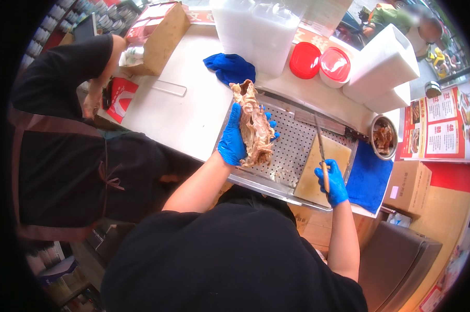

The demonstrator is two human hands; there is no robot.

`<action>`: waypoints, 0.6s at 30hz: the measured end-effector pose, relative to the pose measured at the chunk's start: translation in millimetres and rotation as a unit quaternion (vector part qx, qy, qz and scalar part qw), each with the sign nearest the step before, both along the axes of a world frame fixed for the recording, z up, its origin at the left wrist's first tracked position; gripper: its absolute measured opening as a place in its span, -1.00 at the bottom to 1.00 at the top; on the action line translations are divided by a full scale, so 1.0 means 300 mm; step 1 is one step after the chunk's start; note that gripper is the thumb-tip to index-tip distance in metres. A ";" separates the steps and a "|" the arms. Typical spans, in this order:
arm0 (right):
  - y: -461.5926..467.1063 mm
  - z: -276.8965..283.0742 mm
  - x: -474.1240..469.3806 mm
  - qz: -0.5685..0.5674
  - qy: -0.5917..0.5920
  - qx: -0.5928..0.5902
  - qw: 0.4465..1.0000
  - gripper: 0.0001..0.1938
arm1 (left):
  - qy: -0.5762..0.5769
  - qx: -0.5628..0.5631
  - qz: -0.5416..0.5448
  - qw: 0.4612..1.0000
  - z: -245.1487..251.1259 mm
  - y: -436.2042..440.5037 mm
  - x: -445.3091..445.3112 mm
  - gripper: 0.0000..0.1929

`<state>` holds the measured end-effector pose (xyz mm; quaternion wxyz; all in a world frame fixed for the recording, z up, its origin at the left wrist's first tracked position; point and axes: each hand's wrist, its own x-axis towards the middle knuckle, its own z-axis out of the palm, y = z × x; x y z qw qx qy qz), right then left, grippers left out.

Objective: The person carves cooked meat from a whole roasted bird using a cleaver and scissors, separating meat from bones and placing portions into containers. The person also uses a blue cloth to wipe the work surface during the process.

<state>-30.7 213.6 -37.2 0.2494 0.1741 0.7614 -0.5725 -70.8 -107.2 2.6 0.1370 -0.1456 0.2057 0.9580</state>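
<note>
In a blue glove, my left hand grips a long, ragged piece of cooked meat on the bone, which looks like a poultry carcass. It is raised over the left part of a perforated steel tray. My right hand, gloved the same way, is closed around the wooden handle of a narrow knife. The knife's blade points away from me, above a yellowish cutting board on the tray's right side. Along the tray's far side lies a broad-bladed cleaver with a dark handle.
A steel bowl of meat pieces stands right, beside a blue cloth. Behind the tray are another blue cloth, clear plastic containers, red-lidded tubs and white boxes. A co-worker stands close at left.
</note>
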 end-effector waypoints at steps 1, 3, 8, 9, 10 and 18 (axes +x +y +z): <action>-0.034 0.127 0.007 -0.028 -0.083 -0.123 0.988 -0.69 | 0.003 -0.002 0.013 1.000 0.004 -0.003 -0.003 -0.20; -0.036 0.213 0.052 0.003 -0.069 -0.259 0.963 -0.52 | 0.016 -0.010 0.030 0.999 0.014 0.007 -0.031 -0.21; -0.086 0.402 0.100 0.206 0.016 -0.197 0.958 -0.47 | 0.041 -0.028 0.080 0.996 0.056 0.052 -0.111 -0.15; -0.092 0.449 0.103 0.200 -0.051 -0.181 0.962 -0.11 | 0.052 -0.044 0.087 0.994 0.072 0.064 -0.120 -0.14; -0.079 0.442 0.108 0.248 -0.020 -0.143 0.958 -0.09 | 0.041 -0.040 0.085 0.995 0.090 0.076 -0.121 -0.11; -0.050 0.448 0.099 0.305 0.044 -0.130 0.942 -0.10 | 0.026 -0.021 0.089 0.995 0.141 0.138 -0.120 -0.14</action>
